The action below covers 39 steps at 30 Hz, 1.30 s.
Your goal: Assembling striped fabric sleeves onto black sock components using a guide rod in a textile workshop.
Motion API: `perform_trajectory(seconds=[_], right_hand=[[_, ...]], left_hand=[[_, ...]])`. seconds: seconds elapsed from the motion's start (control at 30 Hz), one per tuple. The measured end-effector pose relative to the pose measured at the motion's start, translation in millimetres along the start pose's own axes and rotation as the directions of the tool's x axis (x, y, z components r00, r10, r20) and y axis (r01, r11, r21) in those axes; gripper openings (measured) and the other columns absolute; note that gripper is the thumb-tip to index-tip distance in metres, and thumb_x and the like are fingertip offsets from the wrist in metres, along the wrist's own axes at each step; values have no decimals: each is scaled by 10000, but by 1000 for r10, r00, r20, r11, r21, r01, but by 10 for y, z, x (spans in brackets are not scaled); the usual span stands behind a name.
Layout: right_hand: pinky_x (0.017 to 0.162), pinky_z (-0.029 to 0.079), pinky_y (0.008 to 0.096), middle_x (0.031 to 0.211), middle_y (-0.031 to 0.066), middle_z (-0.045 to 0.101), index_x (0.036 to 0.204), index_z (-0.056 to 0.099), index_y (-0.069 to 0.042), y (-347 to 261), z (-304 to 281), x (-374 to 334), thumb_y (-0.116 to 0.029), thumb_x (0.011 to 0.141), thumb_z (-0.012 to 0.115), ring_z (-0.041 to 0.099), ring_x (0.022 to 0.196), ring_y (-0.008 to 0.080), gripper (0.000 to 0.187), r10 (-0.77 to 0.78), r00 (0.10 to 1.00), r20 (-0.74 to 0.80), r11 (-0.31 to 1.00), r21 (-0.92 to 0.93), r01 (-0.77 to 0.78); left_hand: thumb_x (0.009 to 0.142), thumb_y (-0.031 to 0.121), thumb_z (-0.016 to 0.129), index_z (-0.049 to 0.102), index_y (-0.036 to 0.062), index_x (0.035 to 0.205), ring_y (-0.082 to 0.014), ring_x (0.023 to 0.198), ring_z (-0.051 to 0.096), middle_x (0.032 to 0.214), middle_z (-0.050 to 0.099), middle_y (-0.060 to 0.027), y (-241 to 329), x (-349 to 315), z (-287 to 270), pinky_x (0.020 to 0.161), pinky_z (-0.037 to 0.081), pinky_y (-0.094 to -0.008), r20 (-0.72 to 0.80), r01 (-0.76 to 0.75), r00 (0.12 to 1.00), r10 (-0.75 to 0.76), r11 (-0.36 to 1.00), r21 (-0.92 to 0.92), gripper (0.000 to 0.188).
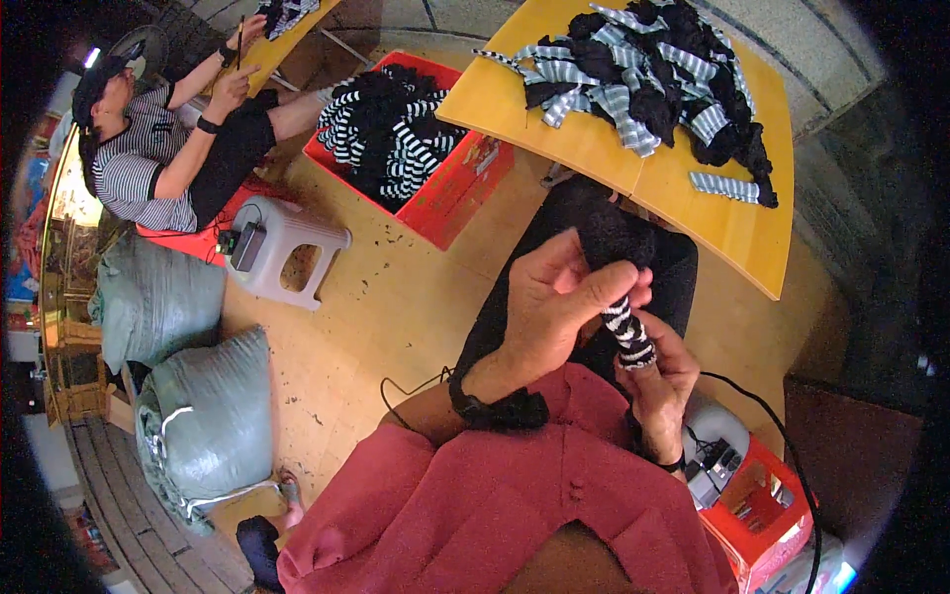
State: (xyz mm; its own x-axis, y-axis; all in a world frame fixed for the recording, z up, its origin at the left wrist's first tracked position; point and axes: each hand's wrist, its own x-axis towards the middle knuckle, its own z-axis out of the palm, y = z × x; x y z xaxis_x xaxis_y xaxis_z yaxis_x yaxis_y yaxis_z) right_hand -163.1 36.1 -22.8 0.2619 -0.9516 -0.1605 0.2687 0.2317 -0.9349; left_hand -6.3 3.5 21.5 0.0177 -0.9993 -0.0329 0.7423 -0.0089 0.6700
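My left hand (pixel 559 307) is closed around a knit piece, sock-like in look, with a bunched black part (pixel 616 234) and a narrow striped part (pixel 627 335) in black and white. The black part sticks up past my left thumb and fingers. Lower down, my right hand (pixel 661 386) grips the end of the striped part, its fingers wrapped round it. Between the two hands the stripes look gathered and twisted. Both hands are above my lap, over the dark seat or cloth in front of me.
A yellow table (pixel 693 213) ahead bears a heap of black and grey-striped knit pieces (pixel 633 79). Left of it stands a red crate (pixel 445 223) full of striped pieces. A person (pixel 148 148) sits far left, near a grey stool (pixel 287 252) and stuffed sacks (pixel 208 426). A red basket (pixel 762 515) and cable lie right.
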Motion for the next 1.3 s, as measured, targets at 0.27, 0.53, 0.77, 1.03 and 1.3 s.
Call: perform_trajectory(seconds=[0.27, 0.53, 0.77, 1.03, 1.3], right_hand=[[597, 448, 197, 871, 19, 596, 1158, 530, 4, 99, -13, -89, -70, 839, 543, 536, 667, 73, 327, -358, 933, -21, 724, -638, 263], [751, 479, 279, 947, 115, 640, 1086, 562, 41, 5, 77, -87, 18, 790, 553, 603, 860, 162, 296, -291, 945, -149, 833, -525, 174], [583, 466, 224, 909, 100, 623, 1116, 530, 19, 141, 27, -51, -1, 794, 554, 587, 697, 122, 323, -149, 968, -203, 987, 33, 159], [395, 297, 165, 743, 28, 564, 1127, 517, -3, 2, 24, 33, -74, 828, 560, 467, 513, 66, 310, 126, 981, 145, 923, 345, -170], [511, 389, 172, 736, 8, 582, 1106, 540, 1, 42, 88, -38, -47, 842, 551, 505, 588, 49, 269, 2, 992, -124, 994, -109, -16]], left_hand=[[834, 78, 592, 492, 31, 999, -231, 741, 625, 879, 611, -147, 116, 155, -86, 684, 523, -337, -119, -237, 964, 239, 971, 27, 199], [789, -7, 629, 528, 10, 935, -185, 815, 618, 938, 611, -125, 57, 125, -158, 712, 520, -309, -40, -319, 946, 322, 946, 65, 178], [757, -23, 661, 562, -17, 923, -120, 833, 554, 906, 587, -63, -94, 88, -215, 754, 454, -235, -63, -414, 891, 449, 863, 289, 193], [787, -16, 619, 511, 0, 1043, -168, 848, 582, 932, 590, -101, -31, 110, -65, 781, 478, -293, -49, -205, 978, 201, 976, -73, 278], [852, 67, 564, 520, 10, 1049, -236, 801, 625, 908, 614, -129, 153, 255, -26, 766, 524, -347, -84, -85, 994, 75, 989, -122, 209]])
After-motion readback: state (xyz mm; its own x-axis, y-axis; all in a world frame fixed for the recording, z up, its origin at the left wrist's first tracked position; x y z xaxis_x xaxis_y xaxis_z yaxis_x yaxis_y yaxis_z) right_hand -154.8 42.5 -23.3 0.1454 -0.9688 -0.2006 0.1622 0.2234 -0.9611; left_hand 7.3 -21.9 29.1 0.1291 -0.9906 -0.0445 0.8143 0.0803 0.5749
